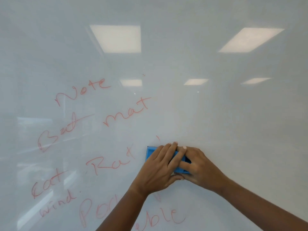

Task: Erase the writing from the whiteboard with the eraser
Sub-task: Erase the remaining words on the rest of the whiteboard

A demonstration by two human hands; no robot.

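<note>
A glossy whiteboard (216,114) fills the whole view. Red handwritten words (80,130) cover its left and lower middle, reading roughly "Note", "Bat", "mat", "Rat", "Eat" and "wind", with more words below. A blue eraser (150,151) is pressed flat on the board just right of "Rat". My left hand (158,170) lies over the eraser's left and middle part. My right hand (198,165) grips its right end, fingers overlapping those of the left. Only the eraser's left end and small blue patches show between my fingers.
The board's right half and top carry no writing, only reflections of ceiling light panels (116,39). Both forearms come up from the bottom edge, the left one crossing over the lowest written words.
</note>
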